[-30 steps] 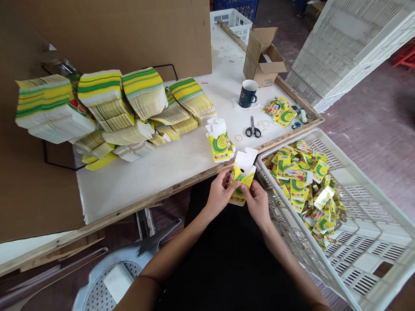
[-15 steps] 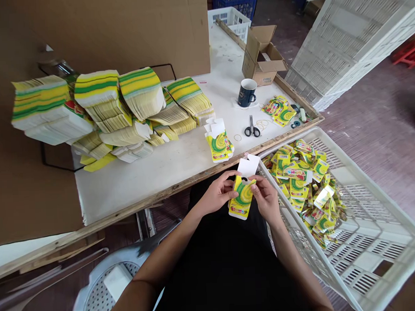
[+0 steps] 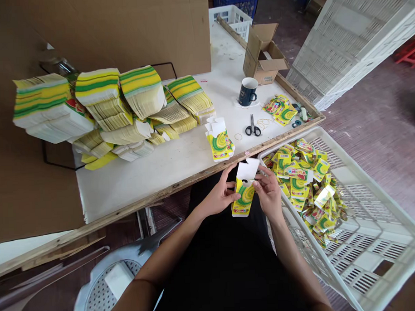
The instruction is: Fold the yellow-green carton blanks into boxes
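A small yellow and green box with a raised white flap is held between my hands, in front of my body at the table's edge. My left hand grips its left side, thumb on the printed front. On the right side, my right hand pinches it near the upper corner, just below the flap. Beyond it on the table lies a small pile of flat yellow cartons. Bundled stacks of cartons fill the table's left part.
At the right stands a white crate holding many yellow packets. On the table are scissors, a dark mug, a cardboard box, and more packets. A grey stool is at lower left.
The box has shifted slightly right and looks narrower. My right hand's fingers have moved up beside the flap; my left index finger is more extended.
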Available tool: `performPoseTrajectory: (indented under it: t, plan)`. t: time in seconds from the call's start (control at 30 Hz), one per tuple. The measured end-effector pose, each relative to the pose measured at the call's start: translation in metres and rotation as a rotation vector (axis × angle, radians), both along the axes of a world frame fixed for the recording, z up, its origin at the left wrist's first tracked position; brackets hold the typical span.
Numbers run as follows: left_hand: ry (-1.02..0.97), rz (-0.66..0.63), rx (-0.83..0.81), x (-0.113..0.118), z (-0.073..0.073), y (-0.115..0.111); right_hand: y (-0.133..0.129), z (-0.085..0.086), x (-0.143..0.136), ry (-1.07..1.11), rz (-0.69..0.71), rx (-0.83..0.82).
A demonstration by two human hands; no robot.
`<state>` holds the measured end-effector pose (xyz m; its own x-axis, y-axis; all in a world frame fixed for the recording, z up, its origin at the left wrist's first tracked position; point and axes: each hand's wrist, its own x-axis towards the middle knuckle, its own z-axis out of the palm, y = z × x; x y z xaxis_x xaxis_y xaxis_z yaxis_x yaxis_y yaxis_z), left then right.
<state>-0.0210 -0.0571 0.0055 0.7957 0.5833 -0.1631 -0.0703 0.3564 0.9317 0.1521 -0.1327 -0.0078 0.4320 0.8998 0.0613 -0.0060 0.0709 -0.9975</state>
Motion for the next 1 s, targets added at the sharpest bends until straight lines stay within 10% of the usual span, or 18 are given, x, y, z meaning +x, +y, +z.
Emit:
performPoseTrajectory:
  t: [0.27, 0.53, 1.0]
  plan:
    - [-0.001, 0.069, 0.105, 0.001, -0.004, 0.001, -0.003, 0.014, 0.006, -0.368, -0.006, 0.061]
    - [0.099, 0.046, 0.249, -0.002, 0.000, 0.002, -0.004, 0.010, 0.000, -0.248, 0.164, -0.265]
    - [0.036, 0.035, 0.117, 0.000, 0.004, 0.002, -0.003, 0.011, -0.001, -0.354, 0.092, -0.295]
